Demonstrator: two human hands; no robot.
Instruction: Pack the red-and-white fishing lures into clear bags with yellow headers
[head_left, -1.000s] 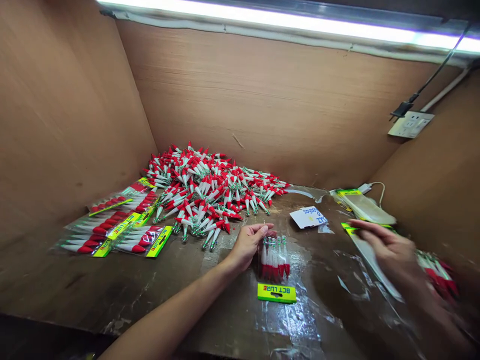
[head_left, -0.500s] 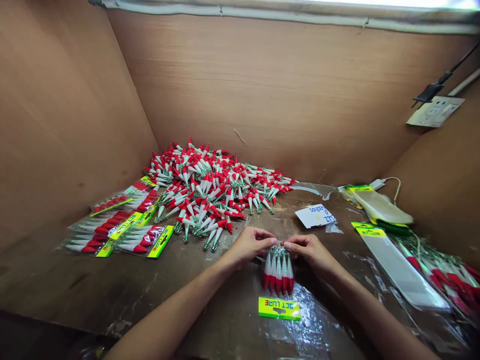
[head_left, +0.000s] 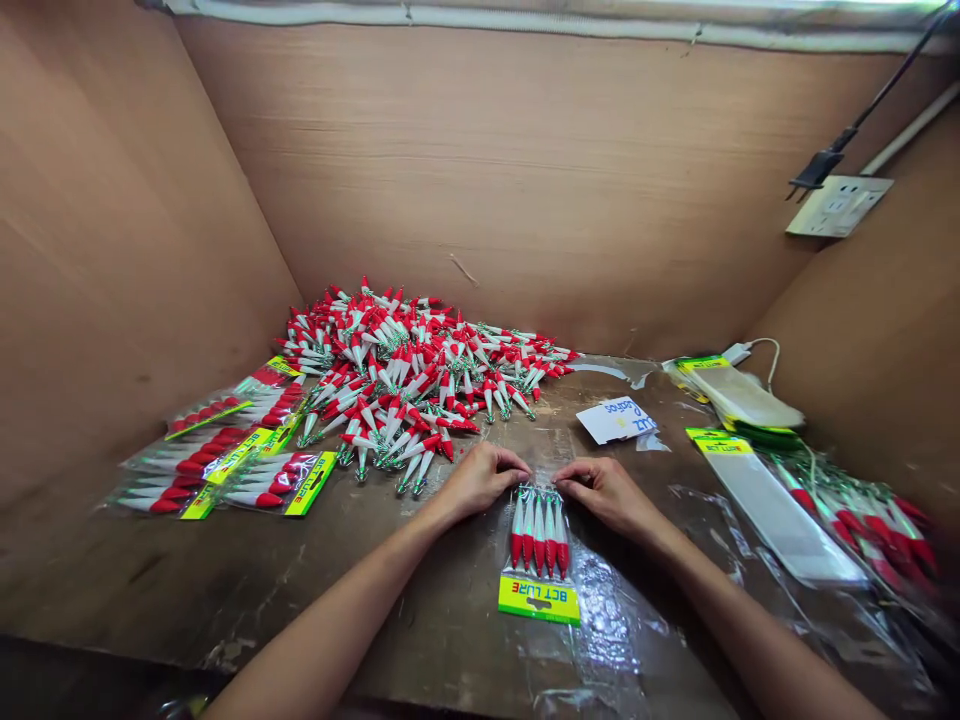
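Lure pkt (head_left: 540, 548), far edge unclr

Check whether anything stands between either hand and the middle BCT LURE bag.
Nothing visible does: the left hand and right hand are at the far end of the BCT LURE bag. The loose lure pile lies beyond, to the left.

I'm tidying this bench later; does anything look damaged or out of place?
The black electrical plug hangs loose by the white rectangular wall outlet, not plugged in. On the dark, scuffed tabletop, wrinkled clear plastic film looks worn, and the white paper card with blue handwriting lies askew.
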